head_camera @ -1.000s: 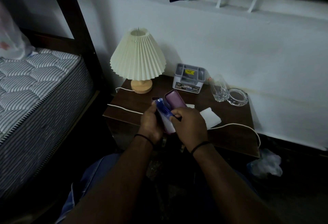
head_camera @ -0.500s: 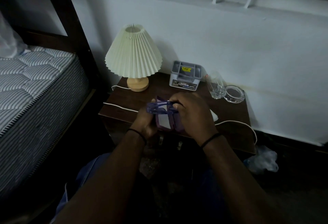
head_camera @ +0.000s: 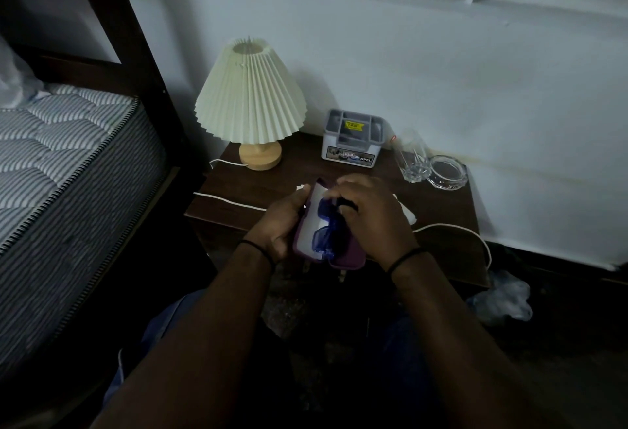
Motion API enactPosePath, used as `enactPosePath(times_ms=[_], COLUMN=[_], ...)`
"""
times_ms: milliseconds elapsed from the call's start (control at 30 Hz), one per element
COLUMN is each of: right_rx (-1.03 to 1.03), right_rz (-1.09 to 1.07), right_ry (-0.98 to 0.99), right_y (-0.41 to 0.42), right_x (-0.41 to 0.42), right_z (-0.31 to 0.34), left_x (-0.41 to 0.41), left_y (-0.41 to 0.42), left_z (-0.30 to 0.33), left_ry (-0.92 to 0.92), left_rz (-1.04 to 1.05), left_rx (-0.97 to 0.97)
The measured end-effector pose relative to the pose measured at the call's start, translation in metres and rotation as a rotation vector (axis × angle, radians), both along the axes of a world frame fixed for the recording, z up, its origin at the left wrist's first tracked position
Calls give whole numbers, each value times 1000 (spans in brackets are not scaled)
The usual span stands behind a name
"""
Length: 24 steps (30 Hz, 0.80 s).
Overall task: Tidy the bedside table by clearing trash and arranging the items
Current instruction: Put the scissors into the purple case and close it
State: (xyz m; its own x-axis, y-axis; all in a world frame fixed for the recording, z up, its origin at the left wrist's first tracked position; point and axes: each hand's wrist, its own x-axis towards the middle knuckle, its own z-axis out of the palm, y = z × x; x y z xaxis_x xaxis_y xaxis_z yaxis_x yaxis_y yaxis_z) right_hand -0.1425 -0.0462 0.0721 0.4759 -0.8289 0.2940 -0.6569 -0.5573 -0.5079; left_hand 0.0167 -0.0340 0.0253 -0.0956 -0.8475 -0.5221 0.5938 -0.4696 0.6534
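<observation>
An open purple glasses case (head_camera: 346, 260) with a white lining is held over the front edge of the dark wooden bedside table (head_camera: 448, 245). My left hand (head_camera: 277, 226) grips the case from the left. Blue glasses (head_camera: 324, 226) lie inside it, folded, and my right hand (head_camera: 370, 211) rests on top of them with its fingers closed on the frame. A white tissue (head_camera: 407, 214) peeks out behind my right hand on the table.
On the table stand a cream pleated lamp (head_camera: 249, 95), a grey organiser box (head_camera: 351, 139), a drinking glass (head_camera: 411, 156) and a glass ashtray (head_camera: 447, 172). A white cable (head_camera: 224, 199) crosses the top. A mattress (head_camera: 51, 170) lies left; a crumpled plastic bag (head_camera: 503, 299) is on the floor right.
The glasses went from being held above the case to lying inside it, under my right hand. The case has tilted more upright in my left hand.
</observation>
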Motion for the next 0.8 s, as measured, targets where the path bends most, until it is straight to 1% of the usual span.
enactPosePath(times_ms=[33,133,167,200,267,333,433,533,600,700,800], right_rx=[2,-19,-5,27,101,165,183,204,119,-60,-64], right_rz=[-54,-277,-337,-379,-393,-384,-378,-419,-485,-488,-382], right_ry=[-10,-159,-152,-100,52,136,188,138,117,229,271], right_y=[1,5,6,8,12,17,17,13,12,13,15], right_x=[1,4,5,8,15,23,27,20,17,21,32], right_z=[0,6,8,8,5,0,-8,-7,-3,1,-2], left_x=[-1,-2,-4,-4,-6,-8,-11,-15,-16,-20,-22], left_y=[0,-5,-6,-7,-6,-5,-3,-1,-2,0,0], left_z=[0,-2,-2,-3,-3,-3,-1,2,4,8,7], left_ry=[6,53,48,39,29,6,-11,-16,-66,-86,-84], left_rz=[21,68,101,126,162,202,205,222,259,221,267], left_rx=[7,6,10,4,-36,-49,-83,-97,-118,-108,-149])
